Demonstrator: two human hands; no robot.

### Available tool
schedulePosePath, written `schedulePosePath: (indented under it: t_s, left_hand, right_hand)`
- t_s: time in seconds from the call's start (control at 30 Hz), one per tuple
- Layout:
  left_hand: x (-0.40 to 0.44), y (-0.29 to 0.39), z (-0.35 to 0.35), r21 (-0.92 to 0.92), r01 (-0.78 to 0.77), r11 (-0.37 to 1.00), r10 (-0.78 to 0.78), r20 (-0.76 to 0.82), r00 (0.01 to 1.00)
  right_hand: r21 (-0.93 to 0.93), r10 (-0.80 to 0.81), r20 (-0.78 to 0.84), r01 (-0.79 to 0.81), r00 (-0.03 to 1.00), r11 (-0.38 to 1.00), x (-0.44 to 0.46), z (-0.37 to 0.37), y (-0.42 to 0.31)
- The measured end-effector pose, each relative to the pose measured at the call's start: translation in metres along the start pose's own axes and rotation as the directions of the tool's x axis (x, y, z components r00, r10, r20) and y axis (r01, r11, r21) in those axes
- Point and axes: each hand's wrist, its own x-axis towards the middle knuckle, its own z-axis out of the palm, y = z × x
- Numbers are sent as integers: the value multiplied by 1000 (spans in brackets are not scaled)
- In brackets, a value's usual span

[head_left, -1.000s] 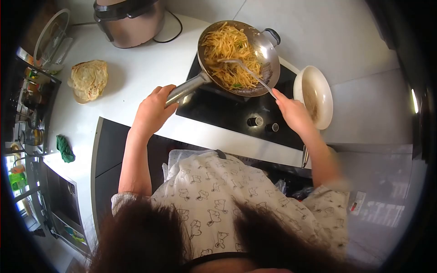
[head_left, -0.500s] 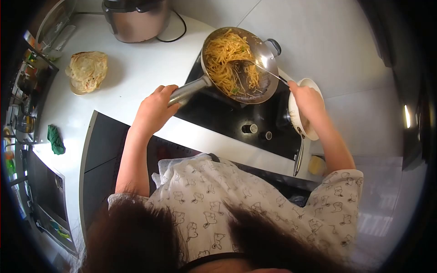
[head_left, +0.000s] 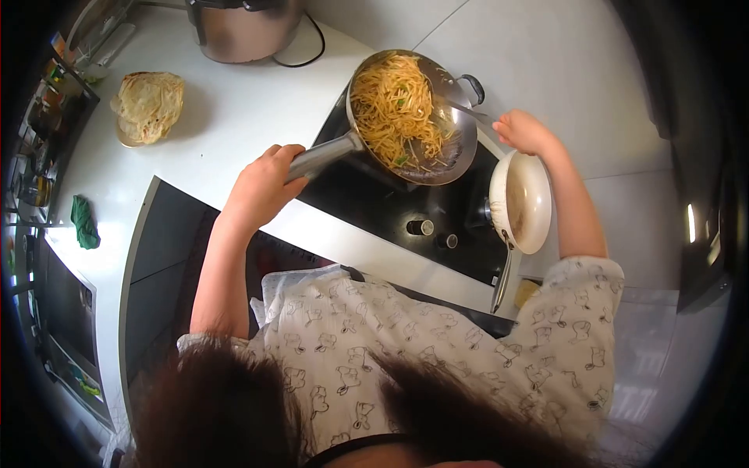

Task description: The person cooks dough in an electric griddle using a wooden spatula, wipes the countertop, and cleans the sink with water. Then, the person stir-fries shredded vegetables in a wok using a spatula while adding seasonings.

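My left hand (head_left: 268,183) is closed around the long metal handle of a wok (head_left: 462,160), which is tilted over the black cooktop (head_left: 374,203). Shredded yellow strips with bits of green (head_left: 394,101), perhaps potato, fill the wok's left and middle part. Pinched in my right hand (head_left: 524,131) is the handle of a metal spatula (head_left: 468,111); its far end reaches into the wok beside the strips and is partly hard to make out. Below my right hand sits a white frying pan (head_left: 530,203) at the cooktop's right side.
Stacked flatbreads (head_left: 150,108) lie on a plate on the white counter (head_left: 234,101). An electric cooker (head_left: 246,31) with a black cord stands at the back. Two small knobs (head_left: 421,227) rise from the cooktop's front. A green cloth (head_left: 85,222) lies at the left.
My right hand has moved up and slightly right with the spatula. The strips in the wok have shifted into a fuller heap. My left hand still grips the wok handle.
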Motion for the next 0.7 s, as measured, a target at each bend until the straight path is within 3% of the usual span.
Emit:
schedulePosePath:
  t_s: [0.07,0.17,0.27,0.37,0.47,0.57,0.63,0.7]
  left_hand:
    - [0,-1,2,1,2,1000,-2,-13,1000]
    - [1,1,1,-16,29,999,-29,4,1000]
    - [0,3,0,1,29,1000,-29,-1,1000]
    - [0,4,1,19,33,999,-33,-12,999]
    - [0,2,4,31,13,999,-12,-25,1000]
    - [-1,7,3,4,29,1000,-29,-15,999]
    - [-1,8,3,4,30,1000,-30,-17,999]
    - [0,8,4,4,24,1000,-24,-12,1000]
  right_hand:
    - [-403,-332,-189,235,924,885,-24,5,0]
    - [-408,-117,-228,14,967,913,-68,-24,-22]
    - [-412,-197,-361,34,912,911,-27,-25,9]
    - [-311,-251,-313,151,916,938,13,-25,-8]
    - [-391,-419,-204,319,885,864,-14,-16,-38]
    - [-569,-345,-201,177,917,803,-79,-6,-47]
    - [-594,-380,-289,147,879,791,-120,2,-37]
    - [-595,-275,-344,18,898,803,-162,-5,-51]
